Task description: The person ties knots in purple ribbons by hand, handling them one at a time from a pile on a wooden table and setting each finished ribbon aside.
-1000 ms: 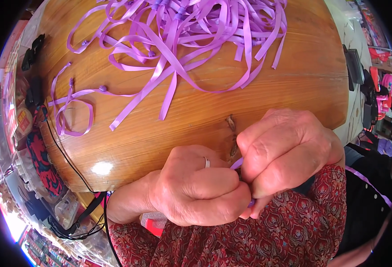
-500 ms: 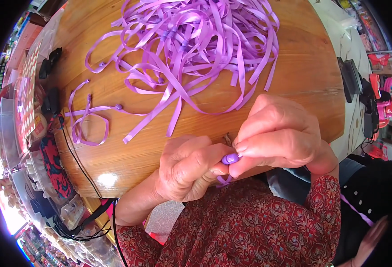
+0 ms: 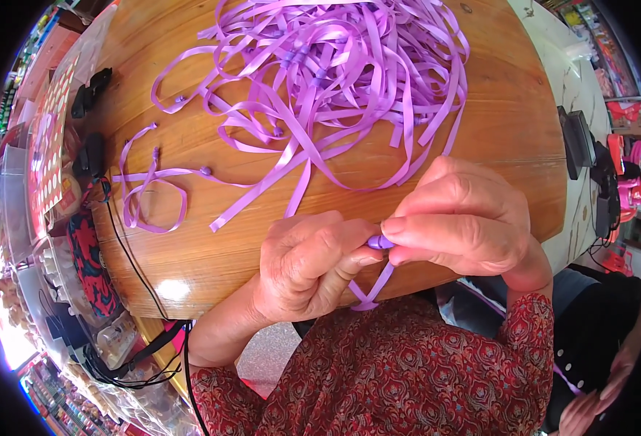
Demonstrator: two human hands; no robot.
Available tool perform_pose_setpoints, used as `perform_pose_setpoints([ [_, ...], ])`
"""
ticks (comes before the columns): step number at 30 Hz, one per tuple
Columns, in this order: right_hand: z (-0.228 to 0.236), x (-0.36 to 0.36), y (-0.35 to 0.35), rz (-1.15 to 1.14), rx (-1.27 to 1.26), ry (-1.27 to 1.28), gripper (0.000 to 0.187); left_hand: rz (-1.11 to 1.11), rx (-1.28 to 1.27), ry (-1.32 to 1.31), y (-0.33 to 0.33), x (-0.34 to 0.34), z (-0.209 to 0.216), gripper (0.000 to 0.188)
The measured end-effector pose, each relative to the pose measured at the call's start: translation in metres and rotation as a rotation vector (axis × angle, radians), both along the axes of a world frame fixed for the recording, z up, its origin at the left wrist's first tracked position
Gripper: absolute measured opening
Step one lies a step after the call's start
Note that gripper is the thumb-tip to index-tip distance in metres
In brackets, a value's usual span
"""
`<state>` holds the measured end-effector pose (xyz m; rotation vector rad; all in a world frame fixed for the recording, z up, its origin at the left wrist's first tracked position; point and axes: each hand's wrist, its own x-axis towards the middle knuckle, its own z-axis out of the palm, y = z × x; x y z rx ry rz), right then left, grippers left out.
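Note:
Over the near edge of the table, a small purple plastic clasp is pinched between my two hands. The thumb and forefinger of my left hand grip one end. My right hand closes its thumb and forefinger on the other end, hiding part of it. From beneath the fingers a purple ribbon hangs in a loop in front of my patterned shirt. Beyond my hands lies a large tangled pile of purple ribbon lanyards with small purple clasps among them. One separate lanyard curls at the left.
The wooden table fills the middle. Black devices stand along its right side. A black cable runs down the left edge beside a red-and-black patterned pouch. Another person's hands hold purple ribbon at the lower right.
My fingers have shifted on the clasp, with the right-hand fingers covering more of its right end. The ribbon loop below shows more. The other person's hands have come together.

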<state>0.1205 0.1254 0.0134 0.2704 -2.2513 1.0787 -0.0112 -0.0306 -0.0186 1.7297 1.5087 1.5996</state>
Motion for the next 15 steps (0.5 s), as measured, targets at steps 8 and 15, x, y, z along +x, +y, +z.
perform_pose_setpoints([
  [8, -0.007, 0.0, 0.003, 0.044, 0.035, 0.022, 0.027, -0.01, 0.006, 0.113, 0.003, -0.001, 0.002, 0.016],
  [15, -0.018, 0.001, -0.004, 0.027, 0.041, -0.005, 0.026, 0.017, 0.011, 0.043, 0.0, 0.004, -0.006, 0.02],
])
